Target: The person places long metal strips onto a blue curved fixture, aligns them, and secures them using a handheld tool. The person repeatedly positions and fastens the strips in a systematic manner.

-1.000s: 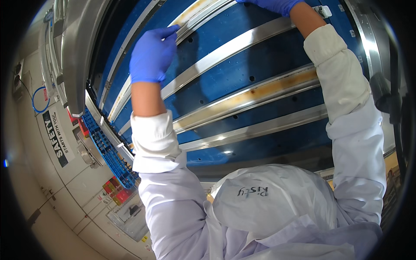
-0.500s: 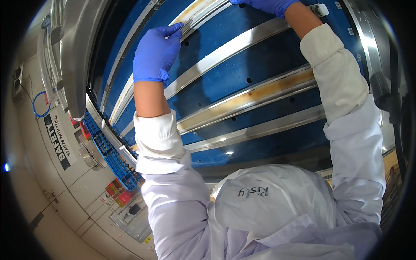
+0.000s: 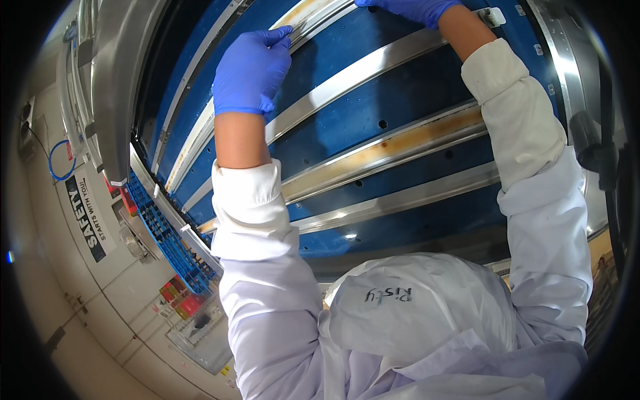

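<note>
Overhead work on a curved blue panel (image 3: 400,100) crossed by long steel rails. The thing in hand is the top rail (image 3: 319,15), the uppermost strip on the panel, running toward the panel's upper edge. Risks, as I judge them from my station: the left hand (image 3: 252,70) has only a fingertip pinch on the thin edge of the top rail, and a smooth glove on polished steel could slip, so the pinch may come off. If the rail is loose on the panel, it could spring or drop toward the white hood (image 3: 420,313) directly below the panel. The rail's edge looks sharp enough to nick the glove. The right hand (image 3: 408,8) sits at the panel's top margin beside a white clip (image 3: 494,16) and is mostly cut off, so I could not confirm that it shares the load. Both arms are stretched high, which leaves little force in reserve. Pose: the left forearm rises nearly straight up the panel's left half, sleeve (image 3: 250,207) slid back from a bare wrist, hand curled, thumb and forefinger closed on the rail's edge. The right arm reaches up the panel's right half, crossing a brown-stained rail (image 3: 407,141), with the palm toward the panel. I cannot tell whether its fingers are closed or what they hold.
</note>
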`<control>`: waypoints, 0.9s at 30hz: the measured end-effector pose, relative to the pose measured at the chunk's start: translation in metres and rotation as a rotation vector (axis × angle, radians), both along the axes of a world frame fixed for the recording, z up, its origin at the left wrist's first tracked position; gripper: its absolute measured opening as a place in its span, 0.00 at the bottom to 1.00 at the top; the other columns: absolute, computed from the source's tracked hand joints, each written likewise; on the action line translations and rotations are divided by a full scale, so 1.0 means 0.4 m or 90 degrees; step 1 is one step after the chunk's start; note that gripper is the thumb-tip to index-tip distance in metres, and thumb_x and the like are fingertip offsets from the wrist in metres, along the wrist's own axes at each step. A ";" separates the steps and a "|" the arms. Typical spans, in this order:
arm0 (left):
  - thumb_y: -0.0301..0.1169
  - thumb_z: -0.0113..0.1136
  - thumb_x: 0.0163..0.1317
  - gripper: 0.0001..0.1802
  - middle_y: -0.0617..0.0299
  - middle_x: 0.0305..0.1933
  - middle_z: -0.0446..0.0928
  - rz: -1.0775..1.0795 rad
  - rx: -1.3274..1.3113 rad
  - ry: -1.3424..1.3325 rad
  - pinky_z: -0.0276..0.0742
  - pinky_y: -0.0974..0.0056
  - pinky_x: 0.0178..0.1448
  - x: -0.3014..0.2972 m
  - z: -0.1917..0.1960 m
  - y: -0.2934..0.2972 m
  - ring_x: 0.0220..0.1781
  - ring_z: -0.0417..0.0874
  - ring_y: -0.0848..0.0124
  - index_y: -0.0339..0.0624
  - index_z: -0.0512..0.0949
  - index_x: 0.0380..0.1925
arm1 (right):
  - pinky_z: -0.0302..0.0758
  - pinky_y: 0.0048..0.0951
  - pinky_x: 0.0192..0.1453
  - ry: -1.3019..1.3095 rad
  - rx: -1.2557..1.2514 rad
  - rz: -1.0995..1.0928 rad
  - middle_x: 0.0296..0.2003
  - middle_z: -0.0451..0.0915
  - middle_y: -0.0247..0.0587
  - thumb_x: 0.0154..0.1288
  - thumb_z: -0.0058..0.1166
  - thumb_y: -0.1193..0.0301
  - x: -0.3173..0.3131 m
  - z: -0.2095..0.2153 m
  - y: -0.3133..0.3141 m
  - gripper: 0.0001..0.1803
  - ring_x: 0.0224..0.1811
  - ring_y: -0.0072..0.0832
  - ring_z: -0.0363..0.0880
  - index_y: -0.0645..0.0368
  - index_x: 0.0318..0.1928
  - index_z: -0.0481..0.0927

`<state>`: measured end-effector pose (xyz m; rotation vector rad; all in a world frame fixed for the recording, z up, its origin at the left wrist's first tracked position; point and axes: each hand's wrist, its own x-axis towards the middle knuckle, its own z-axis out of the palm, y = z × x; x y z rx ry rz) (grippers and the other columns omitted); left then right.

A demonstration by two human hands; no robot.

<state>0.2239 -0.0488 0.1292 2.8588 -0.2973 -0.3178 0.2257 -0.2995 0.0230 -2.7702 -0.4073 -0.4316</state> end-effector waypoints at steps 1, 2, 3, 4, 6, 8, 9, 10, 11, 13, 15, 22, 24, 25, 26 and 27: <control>0.40 0.57 0.67 0.16 0.51 0.40 0.86 0.014 0.045 0.014 0.78 0.60 0.53 -0.003 -0.001 -0.010 0.42 0.87 0.61 0.52 0.85 0.50 | 0.49 0.52 0.77 -0.004 -0.003 -0.002 0.68 0.67 0.41 0.60 0.59 0.48 0.001 0.000 0.001 0.38 0.73 0.51 0.57 0.41 0.70 0.66; 0.41 0.58 0.66 0.16 0.48 0.43 0.85 0.006 -0.004 0.039 0.77 0.60 0.55 0.008 -0.004 0.004 0.44 0.86 0.58 0.53 0.85 0.51 | 0.49 0.52 0.77 -0.008 -0.005 -0.005 0.68 0.67 0.41 0.60 0.58 0.48 0.000 0.000 0.002 0.38 0.73 0.51 0.57 0.41 0.70 0.66; 0.41 0.59 0.66 0.16 0.48 0.43 0.85 -0.006 -0.031 0.038 0.76 0.60 0.55 0.015 -0.004 0.024 0.44 0.86 0.58 0.53 0.85 0.51 | 0.48 0.52 0.77 0.000 -0.007 -0.007 0.68 0.67 0.41 0.60 0.58 0.48 -0.005 -0.001 -0.002 0.39 0.73 0.51 0.57 0.41 0.70 0.66; 0.41 0.59 0.66 0.17 0.48 0.44 0.85 -0.017 -0.061 0.034 0.76 0.60 0.55 0.025 -0.008 0.045 0.45 0.86 0.57 0.52 0.84 0.51 | 0.48 0.51 0.77 0.004 -0.012 -0.009 0.68 0.67 0.41 0.60 0.59 0.48 -0.004 -0.002 -0.007 0.39 0.73 0.51 0.57 0.42 0.70 0.66; 0.42 0.59 0.65 0.17 0.48 0.44 0.85 -0.011 -0.087 0.029 0.76 0.61 0.56 0.037 -0.027 0.069 0.46 0.85 0.56 0.52 0.84 0.51 | 0.48 0.51 0.78 0.013 -0.011 -0.012 0.68 0.66 0.41 0.60 0.59 0.48 0.001 0.003 -0.007 0.39 0.73 0.51 0.57 0.42 0.70 0.66; 0.42 0.60 0.65 0.18 0.47 0.45 0.85 0.028 -0.080 0.029 0.75 0.61 0.56 0.040 -0.046 0.088 0.47 0.85 0.56 0.52 0.84 0.52 | 0.48 0.50 0.78 0.023 0.000 -0.013 0.69 0.66 0.41 0.60 0.59 0.49 -0.002 0.013 0.003 0.38 0.73 0.51 0.57 0.42 0.70 0.66; 0.42 0.60 0.65 0.18 0.47 0.46 0.84 0.012 -0.083 0.030 0.75 0.61 0.57 0.038 -0.047 0.098 0.48 0.85 0.56 0.52 0.84 0.52 | 0.48 0.50 0.78 0.019 -0.004 -0.016 0.69 0.66 0.41 0.60 0.58 0.49 0.000 0.009 0.001 0.38 0.73 0.51 0.56 0.42 0.70 0.66; 0.41 0.60 0.65 0.18 0.46 0.47 0.84 -0.003 -0.086 0.031 0.75 0.61 0.58 0.039 -0.040 0.117 0.50 0.85 0.56 0.51 0.84 0.52 | 0.47 0.50 0.78 0.016 -0.008 -0.019 0.69 0.66 0.41 0.60 0.58 0.49 0.004 0.001 -0.003 0.38 0.73 0.51 0.56 0.42 0.70 0.66; 0.41 0.60 0.65 0.18 0.46 0.48 0.84 -0.018 -0.088 0.031 0.75 0.62 0.58 0.043 -0.035 0.142 0.51 0.85 0.56 0.51 0.83 0.52 | 0.47 0.49 0.78 0.012 -0.011 -0.022 0.69 0.66 0.40 0.60 0.58 0.49 0.005 -0.004 -0.006 0.38 0.73 0.51 0.56 0.42 0.70 0.66; 0.40 0.60 0.65 0.18 0.46 0.52 0.83 0.020 -0.096 0.072 0.73 0.63 0.62 0.057 -0.036 0.266 0.56 0.84 0.56 0.49 0.83 0.53 | 0.47 0.49 0.78 0.028 -0.007 -0.016 0.69 0.66 0.40 0.60 0.58 0.49 0.000 0.011 0.000 0.38 0.73 0.50 0.56 0.43 0.70 0.66; 0.41 0.60 0.65 0.18 0.46 0.51 0.83 0.061 0.036 0.047 0.74 0.61 0.61 0.045 0.003 0.309 0.55 0.84 0.57 0.50 0.83 0.53 | 0.46 0.50 0.78 0.037 0.002 -0.023 0.69 0.66 0.40 0.60 0.58 0.49 -0.002 0.018 0.004 0.38 0.73 0.50 0.56 0.43 0.70 0.67; 0.44 0.59 0.65 0.17 0.48 0.47 0.84 0.051 0.030 0.031 0.76 0.58 0.58 0.013 0.021 0.171 0.51 0.84 0.51 0.58 0.84 0.52 | 0.48 0.51 0.78 0.022 -0.006 -0.023 0.68 0.67 0.41 0.60 0.60 0.49 0.006 0.005 -0.003 0.39 0.72 0.51 0.57 0.43 0.70 0.67; 0.45 0.59 0.66 0.17 0.48 0.49 0.83 0.036 0.034 0.046 0.76 0.58 0.59 0.009 0.026 0.158 0.52 0.83 0.51 0.58 0.84 0.52 | 0.48 0.51 0.77 0.009 -0.009 -0.016 0.68 0.67 0.41 0.59 0.60 0.48 0.007 -0.003 -0.007 0.39 0.72 0.52 0.58 0.43 0.70 0.67; 0.45 0.59 0.66 0.17 0.48 0.49 0.83 0.030 0.039 0.055 0.75 0.58 0.59 0.007 0.025 0.156 0.52 0.83 0.51 0.58 0.84 0.52 | 0.48 0.51 0.77 0.005 -0.008 -0.015 0.68 0.67 0.41 0.59 0.60 0.48 0.009 -0.005 -0.006 0.39 0.72 0.52 0.58 0.43 0.70 0.67; 0.45 0.58 0.66 0.17 0.48 0.50 0.83 0.026 0.043 0.045 0.75 0.58 0.59 0.010 0.017 0.157 0.52 0.83 0.51 0.58 0.84 0.51 | 0.48 0.51 0.77 0.001 -0.008 -0.014 0.68 0.67 0.41 0.59 0.60 0.48 0.010 -0.005 -0.005 0.39 0.72 0.52 0.58 0.43 0.70 0.67; 0.44 0.58 0.66 0.16 0.47 0.51 0.82 0.020 0.048 0.038 0.75 0.57 0.59 0.015 0.004 0.158 0.53 0.83 0.51 0.59 0.84 0.51 | 0.48 0.51 0.77 0.005 -0.003 -0.017 0.68 0.67 0.41 0.59 0.60 0.48 0.006 0.000 -0.001 0.39 0.72 0.52 0.58 0.43 0.70 0.67</control>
